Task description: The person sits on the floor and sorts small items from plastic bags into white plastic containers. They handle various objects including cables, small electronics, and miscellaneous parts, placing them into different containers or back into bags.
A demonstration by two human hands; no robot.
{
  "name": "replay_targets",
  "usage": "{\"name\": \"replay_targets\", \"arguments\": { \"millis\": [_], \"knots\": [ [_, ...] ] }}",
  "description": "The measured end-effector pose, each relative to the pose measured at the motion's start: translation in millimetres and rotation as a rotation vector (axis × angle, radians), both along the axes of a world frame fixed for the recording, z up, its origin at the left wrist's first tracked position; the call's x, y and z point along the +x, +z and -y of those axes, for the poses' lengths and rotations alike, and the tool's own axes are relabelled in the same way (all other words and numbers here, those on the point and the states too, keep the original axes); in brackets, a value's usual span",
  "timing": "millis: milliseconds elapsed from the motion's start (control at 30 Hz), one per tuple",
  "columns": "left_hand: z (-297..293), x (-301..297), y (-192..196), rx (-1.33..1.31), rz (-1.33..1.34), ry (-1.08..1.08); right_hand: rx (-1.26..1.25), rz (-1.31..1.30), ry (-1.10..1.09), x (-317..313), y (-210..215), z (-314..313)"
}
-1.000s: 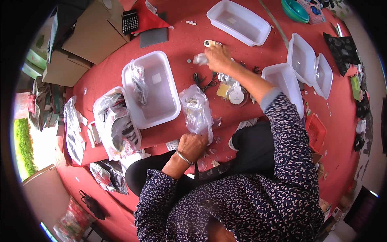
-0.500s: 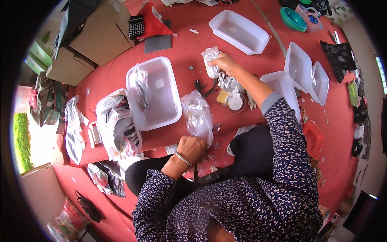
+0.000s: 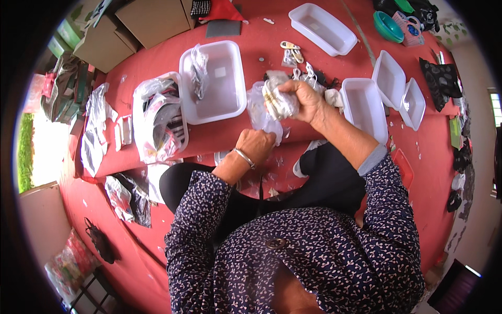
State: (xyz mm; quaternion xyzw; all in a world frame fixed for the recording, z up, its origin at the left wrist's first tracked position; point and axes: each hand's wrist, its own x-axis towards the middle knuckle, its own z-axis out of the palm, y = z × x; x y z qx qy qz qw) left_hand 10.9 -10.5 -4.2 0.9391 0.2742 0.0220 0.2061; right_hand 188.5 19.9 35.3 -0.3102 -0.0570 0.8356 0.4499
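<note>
My right hand (image 3: 306, 102) is closed around a bundle of white cables (image 3: 281, 99) in clear packets, with yellowish bits among them. It holds the bundle right over a translucent plastic bag (image 3: 255, 109). My left hand (image 3: 256, 145), with a bracelet at the wrist, pinches the near edge of that bag. Beyond the hands, a packet with a coiled cable (image 3: 292, 52) lies on the red cloth. More white cables (image 3: 311, 78) lie behind the right hand, partly hidden by it.
To the left are a white tub (image 3: 241, 78) with a plastic packet in it and another tub (image 3: 184, 138) full of bagged goods. A white tray (image 3: 324, 31) stands at the back. Several white tubs (image 3: 361, 86) stand right, near a teal bowl (image 3: 388, 26). Cardboard boxes (image 3: 151, 23) fill the back left.
My right hand has drawn the bundle toward me, from among the cables to the plastic bag. My left hand still grips the bag. The whole view has shifted.
</note>
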Motion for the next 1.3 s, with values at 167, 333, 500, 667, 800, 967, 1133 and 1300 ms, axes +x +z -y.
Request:
{"name": "replay_targets", "arguments": {
  "millis": [167, 333, 500, 667, 800, 967, 1133, 1300],
  "knots": [
    [4.7, 0.8, 6.1, -0.060, -0.108, -0.068, -0.224, 0.222, 0.068, -10.7, -57.1, 15.5],
    [7.7, -5.6, 3.5, 0.004, -0.054, -0.019, -0.255, 0.602, 0.028, 13.4, -78.3, 8.4],
    [8.8, -8.6, 1.7, 0.064, -0.019, -0.007, -0.041, 0.957, 0.001, 9.0, -81.5, -5.4],
    [8.4, -6.4, 7.6, 0.046, 0.044, -0.041, 0.088, 0.540, 0.026, -17.1, -84.0, -3.6],
    [7.9, 0.2, 18.6, 0.024, 0.138, -0.103, 0.029, 0.665, 0.017, -24.0, -89.5, -6.0],
    [11.9, 2.3, 7.4, -0.187, -0.031, -0.122, 0.045, 0.379, -0.102, -13.0, -78.0, -24.7],
    [12.8, -1.5, 8.8, -0.305, -0.185, -0.137, 0.101, 0.368, -0.147, -21.4, -81.2, -25.3],
    [7.2, -3.4, 6.8, -0.324, -0.361, -0.105, 0.003, 0.624, -0.043, -15.5, -86.3, -11.4]
  ]
}}
